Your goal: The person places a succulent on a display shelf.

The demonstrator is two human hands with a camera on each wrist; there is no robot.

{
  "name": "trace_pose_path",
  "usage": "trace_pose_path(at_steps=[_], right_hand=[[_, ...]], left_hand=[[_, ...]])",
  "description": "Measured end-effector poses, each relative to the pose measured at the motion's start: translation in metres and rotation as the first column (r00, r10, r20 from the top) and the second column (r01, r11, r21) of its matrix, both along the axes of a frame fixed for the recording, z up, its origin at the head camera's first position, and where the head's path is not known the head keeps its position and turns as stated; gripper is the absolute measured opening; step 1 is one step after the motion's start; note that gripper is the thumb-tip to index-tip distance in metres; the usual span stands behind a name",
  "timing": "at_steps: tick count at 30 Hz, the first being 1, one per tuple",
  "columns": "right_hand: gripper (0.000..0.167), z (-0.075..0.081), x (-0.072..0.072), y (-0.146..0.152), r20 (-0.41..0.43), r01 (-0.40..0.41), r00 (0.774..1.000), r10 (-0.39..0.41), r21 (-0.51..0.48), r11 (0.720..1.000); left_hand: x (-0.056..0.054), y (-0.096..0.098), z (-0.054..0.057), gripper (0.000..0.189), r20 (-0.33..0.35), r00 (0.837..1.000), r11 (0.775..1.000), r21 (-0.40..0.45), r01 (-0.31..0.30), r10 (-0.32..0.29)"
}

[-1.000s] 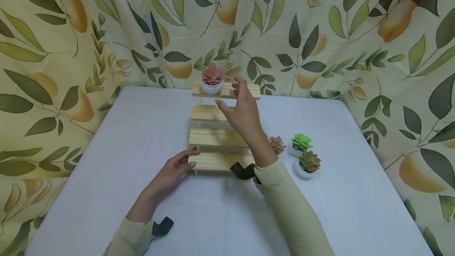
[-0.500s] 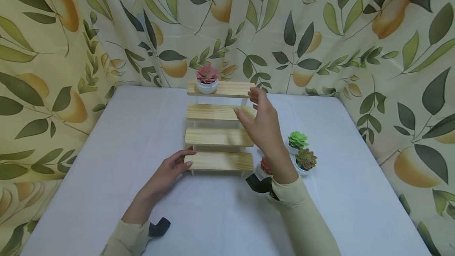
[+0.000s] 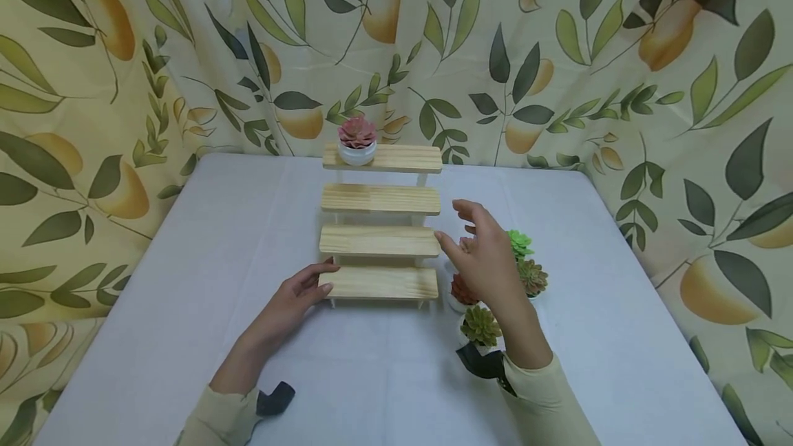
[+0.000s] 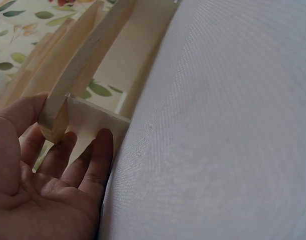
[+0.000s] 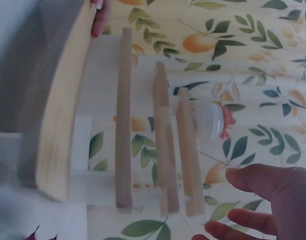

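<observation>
White table (image 3: 186, 308) bears wooden stand (image 3: 379, 243), potted succulents (image 3: 480, 327).

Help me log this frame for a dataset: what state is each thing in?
wooden step shelf: upright on the table, four tiers.
pink succulent pot: upright on the top tier's left end.
left hand: touches the bottom tier's left end.
right hand: open, holds nothing, raised over the pots.
succulent pots on the table: upright, grouped right of the shelf.
</observation>
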State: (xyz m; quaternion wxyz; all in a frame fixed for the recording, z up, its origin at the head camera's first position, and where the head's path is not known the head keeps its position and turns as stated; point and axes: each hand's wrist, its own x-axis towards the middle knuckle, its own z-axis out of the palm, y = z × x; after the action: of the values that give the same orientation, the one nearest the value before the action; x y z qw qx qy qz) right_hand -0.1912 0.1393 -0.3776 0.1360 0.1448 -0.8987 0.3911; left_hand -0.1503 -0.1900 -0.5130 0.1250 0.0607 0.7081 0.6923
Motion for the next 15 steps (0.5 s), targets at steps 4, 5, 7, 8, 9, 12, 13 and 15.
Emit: trace_pose_path(at_steps=[4,5,7,8,9,12,13,15], right_hand=[[0.055,-0.010,0.013,0.013,0.036,0.010,0.999,-0.011,0.026,1.000],[0.055,-0.012,0.016,0.016,0.041,0.016,0.999,-0.017,0.036,0.999],[0.052,-0.017,0.022,0.022,0.051,0.026,0.998,-0.028,0.050,0.998],[0.052,-0.020,0.025,0.026,0.058,0.033,0.998,-0.036,0.060,0.998],[0.051,-0.023,0.027,0.029,0.062,0.033,0.997,-0.037,0.065,0.997],[0.052,-0.030,0.034,0.037,0.065,0.043,0.997,-0.048,0.077,0.996],[0.052,-0.033,0.036,0.039,0.067,0.049,0.996,-0.054,0.078,0.996],[0.054,-0.037,0.040,0.043,0.071,0.059,0.995,-0.064,0.079,0.995]], left_hand=[[0.001,-0.001,0.000,0.039,-0.004,1.000,1.000,-0.006,-0.001,0.001],[0.001,-0.001,0.000,0.039,-0.004,1.000,1.000,-0.005,0.000,0.000],[0.001,0.000,0.000,0.039,-0.006,1.000,1.000,-0.004,0.006,-0.006],[0.001,0.000,0.000,0.039,-0.007,1.000,1.000,0.000,0.009,-0.009],[0.001,0.000,0.000,0.039,-0.009,1.000,1.000,0.001,0.011,-0.011],[0.001,0.000,0.002,0.039,-0.012,1.000,1.000,0.008,0.011,-0.011],[0.001,0.000,0.002,0.039,-0.013,1.000,1.000,0.009,0.010,-0.010],[0.002,0.000,0.003,0.039,-0.012,1.000,1.000,0.008,0.008,-0.008]])
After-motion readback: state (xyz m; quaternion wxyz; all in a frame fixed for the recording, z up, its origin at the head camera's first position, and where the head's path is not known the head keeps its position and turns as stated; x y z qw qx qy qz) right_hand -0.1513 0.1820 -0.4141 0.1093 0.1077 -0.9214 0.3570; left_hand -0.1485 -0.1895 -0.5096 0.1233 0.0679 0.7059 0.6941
